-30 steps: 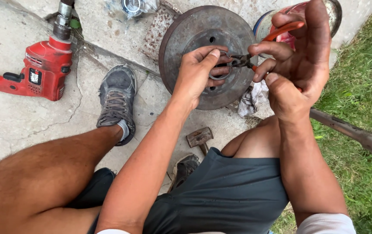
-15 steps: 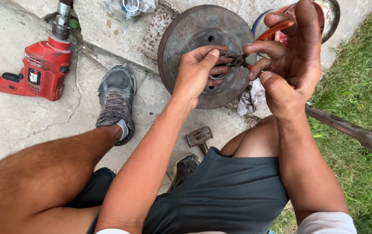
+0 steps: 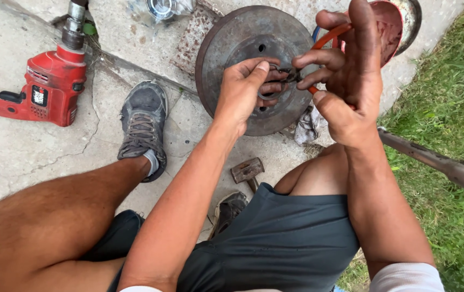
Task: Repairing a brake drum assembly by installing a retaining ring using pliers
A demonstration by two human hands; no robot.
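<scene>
A rusty round brake disc (image 3: 232, 48) lies on the concrete in front of me. My left hand (image 3: 245, 89) is over its centre hub, fingers pinched on a small dark metal ring or clip (image 3: 271, 92). Just to the right, my right hand (image 3: 351, 75) grips pliers with orange handles (image 3: 329, 38); their dark jaws meet the small part by my left fingers. The jaw tips are mostly hidden by my fingers.
A red power drill (image 3: 42, 89) lies at the left on cracked concrete. A hammer head (image 3: 247, 169) sits between my legs, by my grey shoe (image 3: 143, 121). A metal pipe (image 3: 437, 162) crosses the grass at right. A rag (image 3: 307, 124) and round tin (image 3: 405, 16) lie near the disc.
My right hand with the pliers has shifted slightly up and left, closer to my left hand. The left hand stays on the hub.
</scene>
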